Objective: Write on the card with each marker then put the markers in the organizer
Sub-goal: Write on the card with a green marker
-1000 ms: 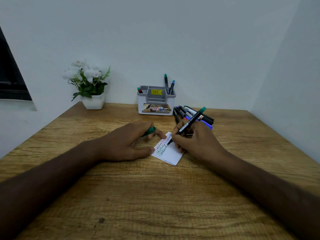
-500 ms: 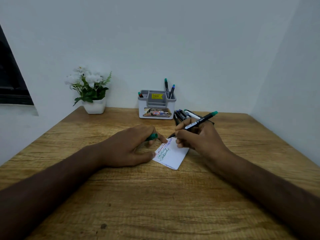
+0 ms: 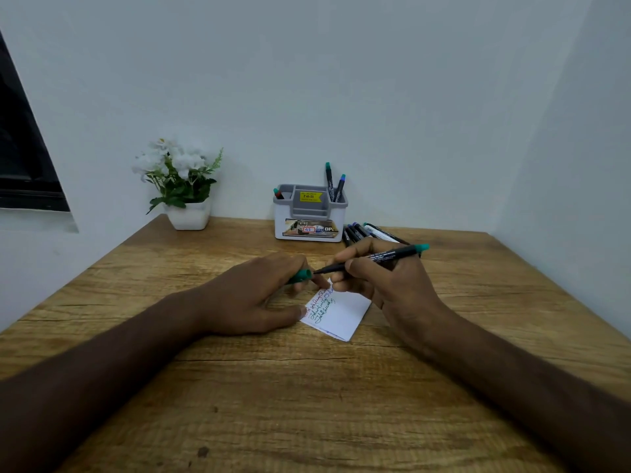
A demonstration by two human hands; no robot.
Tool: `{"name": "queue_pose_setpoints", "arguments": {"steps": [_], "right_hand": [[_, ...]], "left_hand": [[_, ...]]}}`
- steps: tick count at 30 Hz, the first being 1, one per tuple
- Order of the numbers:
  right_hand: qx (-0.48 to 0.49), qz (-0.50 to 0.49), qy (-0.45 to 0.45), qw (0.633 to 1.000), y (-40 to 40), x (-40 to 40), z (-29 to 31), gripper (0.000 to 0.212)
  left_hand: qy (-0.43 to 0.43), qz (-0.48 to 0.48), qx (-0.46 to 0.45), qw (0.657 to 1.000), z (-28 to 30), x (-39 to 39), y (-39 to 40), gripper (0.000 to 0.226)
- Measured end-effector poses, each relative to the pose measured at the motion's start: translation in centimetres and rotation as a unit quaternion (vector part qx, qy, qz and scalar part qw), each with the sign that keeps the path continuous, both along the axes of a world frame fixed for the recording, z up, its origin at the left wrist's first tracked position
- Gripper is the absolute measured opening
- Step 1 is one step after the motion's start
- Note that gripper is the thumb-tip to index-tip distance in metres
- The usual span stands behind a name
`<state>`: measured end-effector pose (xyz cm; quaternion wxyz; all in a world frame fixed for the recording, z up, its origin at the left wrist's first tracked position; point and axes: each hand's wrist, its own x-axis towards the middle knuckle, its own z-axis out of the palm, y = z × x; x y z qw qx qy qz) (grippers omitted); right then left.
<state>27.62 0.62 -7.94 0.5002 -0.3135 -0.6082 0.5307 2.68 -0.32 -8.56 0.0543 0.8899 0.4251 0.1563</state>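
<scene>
Where the green marker (image 3: 372, 260) lies nearly level above the far edge of the card (image 3: 341, 314), long axis running left to right, tip aimed left at the green cap (image 3: 300, 276), green tail end out to the right. Half a second ago tilted more steeply with the tip over the writing; now lifted off the card and brought up to the cap's mouth, tip just beside it. Right hand (image 3: 379, 285) curled round the barrel, pinching it near the tip, wrist raised off the table (image 3: 307, 404). Left hand (image 3: 259, 295) palm down, thumb on the card's left corner, fingers clasping the cap. Behind, the organizer (image 3: 309, 213) with three markers, loose markers (image 3: 365, 232) just beside it on the right.
</scene>
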Motion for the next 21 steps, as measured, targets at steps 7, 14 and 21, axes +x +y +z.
{"name": "queue_pose_setpoints", "arguments": {"steps": [7,14,21], "right_hand": [[0.068,-0.010,-0.064,0.996,-0.1,-0.4,-0.2,0.011],[0.173,-0.040,-0.141,0.974,0.3,-0.3,-0.8,0.014],[0.160,-0.037,-0.134,0.977,0.8,-1.1,-1.4,0.012]], "left_hand": [[0.014,0.014,0.007,1.000,0.1,0.2,-0.2,0.025],[0.034,0.040,0.057,0.997,0.2,1.2,-0.7,0.027],[0.038,0.044,0.067,0.996,-0.1,1.5,-0.8,0.031]]}}
